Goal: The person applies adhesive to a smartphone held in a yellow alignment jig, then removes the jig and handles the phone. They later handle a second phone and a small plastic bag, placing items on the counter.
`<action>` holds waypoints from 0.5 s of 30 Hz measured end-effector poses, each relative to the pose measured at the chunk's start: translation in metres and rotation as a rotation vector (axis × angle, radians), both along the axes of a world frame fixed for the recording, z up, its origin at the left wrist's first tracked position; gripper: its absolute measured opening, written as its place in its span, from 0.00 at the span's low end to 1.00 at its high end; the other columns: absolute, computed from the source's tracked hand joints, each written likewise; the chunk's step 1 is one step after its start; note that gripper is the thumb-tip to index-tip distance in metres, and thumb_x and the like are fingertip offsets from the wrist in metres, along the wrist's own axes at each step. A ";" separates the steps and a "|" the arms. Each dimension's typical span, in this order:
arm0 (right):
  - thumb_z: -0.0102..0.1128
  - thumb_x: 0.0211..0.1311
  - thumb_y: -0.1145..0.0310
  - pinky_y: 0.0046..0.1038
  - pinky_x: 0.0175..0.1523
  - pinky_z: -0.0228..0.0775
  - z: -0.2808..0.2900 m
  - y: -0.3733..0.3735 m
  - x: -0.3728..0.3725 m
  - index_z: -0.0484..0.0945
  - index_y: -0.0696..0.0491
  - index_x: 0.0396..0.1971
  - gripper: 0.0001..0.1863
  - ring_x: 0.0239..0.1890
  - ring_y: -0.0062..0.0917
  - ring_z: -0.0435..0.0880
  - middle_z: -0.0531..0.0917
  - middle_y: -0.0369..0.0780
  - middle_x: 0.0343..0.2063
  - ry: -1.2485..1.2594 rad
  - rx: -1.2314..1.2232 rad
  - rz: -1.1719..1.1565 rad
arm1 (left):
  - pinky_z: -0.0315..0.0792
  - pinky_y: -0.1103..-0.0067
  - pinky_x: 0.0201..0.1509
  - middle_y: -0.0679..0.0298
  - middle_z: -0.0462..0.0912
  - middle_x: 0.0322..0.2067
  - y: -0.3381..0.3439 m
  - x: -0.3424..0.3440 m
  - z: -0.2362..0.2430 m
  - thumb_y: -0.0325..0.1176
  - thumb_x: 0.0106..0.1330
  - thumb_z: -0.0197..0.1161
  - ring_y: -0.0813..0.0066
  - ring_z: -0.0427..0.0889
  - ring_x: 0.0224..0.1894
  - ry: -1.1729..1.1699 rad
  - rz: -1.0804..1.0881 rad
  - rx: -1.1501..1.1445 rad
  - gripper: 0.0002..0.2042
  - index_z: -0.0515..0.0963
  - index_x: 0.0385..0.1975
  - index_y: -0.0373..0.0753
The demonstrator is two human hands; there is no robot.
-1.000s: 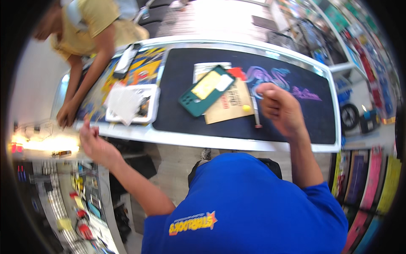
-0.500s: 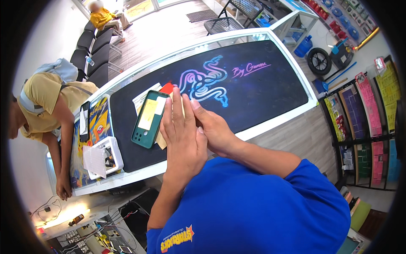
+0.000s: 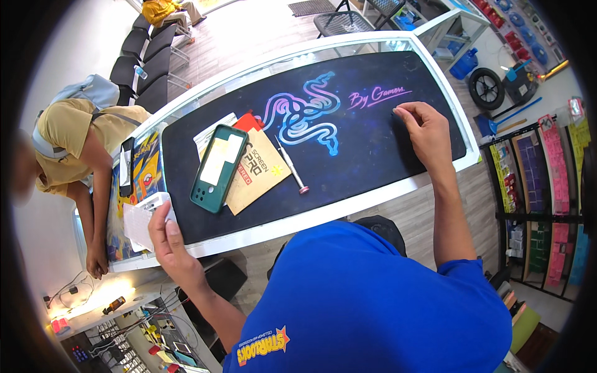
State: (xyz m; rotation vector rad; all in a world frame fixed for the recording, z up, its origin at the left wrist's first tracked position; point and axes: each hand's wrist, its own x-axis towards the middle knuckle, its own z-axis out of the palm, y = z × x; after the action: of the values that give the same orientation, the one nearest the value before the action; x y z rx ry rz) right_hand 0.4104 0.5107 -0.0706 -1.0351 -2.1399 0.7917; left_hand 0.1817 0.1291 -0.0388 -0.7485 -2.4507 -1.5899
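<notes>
My left hand is at the near-left corner of the counter, beside a white box with a translucent lid. Its fingers are extended, apart from the thumb, and hide part of the box. Over the right side of the black mat, my right hand is closed in a pinch; a tiny dark spot shows at its fingertips. A green phone case with yellow and white paper on it lies on a brown cardboard envelope. Right of the envelope rests a thin screwdriver with a reddish end.
A person in a yellow shirt leans on the counter's left end, near a dark phone on a yellow-blue mat. Black chairs line the far left. Packaged goods hang on a rack at right. A cluttered workbench stands lower left.
My hands, pressed together over the mat before, have parted. The left moved to the white box and the right to the mat's right side. The envelope and screwdriver are now uncovered.
</notes>
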 end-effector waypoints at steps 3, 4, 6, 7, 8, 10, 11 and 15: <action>0.66 0.65 0.67 0.30 0.35 0.73 -0.013 0.004 -0.004 0.85 0.57 0.35 0.08 0.26 0.31 0.82 0.85 0.41 0.28 -0.067 0.188 0.052 | 0.63 0.73 0.67 0.59 0.80 0.52 0.029 0.020 -0.005 0.35 0.74 0.57 0.66 0.76 0.57 -0.013 -0.086 -0.051 0.12 0.81 0.50 0.36; 0.66 0.65 0.67 0.31 0.36 0.74 -0.016 0.002 -0.006 0.85 0.57 0.35 0.08 0.27 0.33 0.83 0.85 0.42 0.28 -0.105 0.223 0.057 | 0.64 0.71 0.65 0.59 0.80 0.49 0.042 0.027 -0.008 0.35 0.72 0.59 0.65 0.76 0.54 0.007 -0.144 -0.092 0.10 0.82 0.45 0.37; 0.65 0.65 0.66 0.34 0.36 0.74 -0.017 -0.005 -0.008 0.84 0.56 0.33 0.08 0.27 0.35 0.82 0.85 0.42 0.28 -0.187 0.223 0.029 | 0.64 0.68 0.60 0.59 0.80 0.43 0.074 0.035 -0.017 0.36 0.69 0.64 0.63 0.75 0.50 0.139 -0.244 -0.266 0.08 0.83 0.37 0.38; 0.65 0.64 0.66 0.34 0.35 0.74 -0.014 -0.005 -0.011 0.84 0.55 0.33 0.08 0.26 0.35 0.82 0.84 0.42 0.27 -0.234 0.212 0.017 | 0.63 0.66 0.58 0.59 0.80 0.40 0.091 0.039 -0.020 0.38 0.67 0.66 0.61 0.74 0.48 0.247 -0.281 -0.406 0.09 0.83 0.34 0.38; 0.65 0.64 0.66 0.34 0.35 0.74 -0.010 -0.003 -0.013 0.84 0.55 0.33 0.08 0.26 0.35 0.82 0.84 0.42 0.27 -0.281 0.201 0.006 | 0.62 0.65 0.57 0.59 0.79 0.38 0.108 0.046 -0.020 0.39 0.66 0.67 0.60 0.73 0.48 0.270 -0.274 -0.483 0.10 0.83 0.32 0.39; 0.66 0.64 0.65 0.31 0.33 0.72 -0.013 0.006 -0.013 0.83 0.54 0.34 0.08 0.23 0.30 0.79 0.81 0.40 0.23 -0.335 0.189 -0.003 | 0.61 0.64 0.55 0.61 0.78 0.33 0.134 0.053 -0.021 0.41 0.63 0.69 0.59 0.71 0.47 0.317 -0.276 -0.600 0.11 0.82 0.30 0.39; 0.66 0.64 0.64 0.29 0.32 0.70 -0.013 0.011 -0.012 0.83 0.54 0.35 0.09 0.23 0.26 0.78 0.80 0.39 0.22 -0.289 0.088 0.028 | 0.60 0.64 0.54 0.61 0.76 0.32 0.142 0.053 -0.026 0.42 0.62 0.70 0.59 0.70 0.46 0.341 -0.277 -0.635 0.12 0.82 0.29 0.40; 0.64 0.69 0.65 0.15 0.31 0.62 0.000 0.030 0.004 0.81 0.56 0.35 0.09 0.26 0.13 0.72 0.82 0.33 0.29 0.101 -0.627 0.168 | 0.60 0.63 0.54 0.61 0.75 0.32 0.155 0.054 -0.024 0.41 0.62 0.70 0.59 0.70 0.43 0.300 -0.338 -0.751 0.12 0.81 0.28 0.39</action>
State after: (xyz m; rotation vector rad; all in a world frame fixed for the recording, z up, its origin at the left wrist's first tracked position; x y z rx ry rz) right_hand 0.4148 0.5411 -0.0704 -1.0842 -1.9454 1.6276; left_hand 0.2358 0.2839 -0.0628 -1.4342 -2.7549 -0.4906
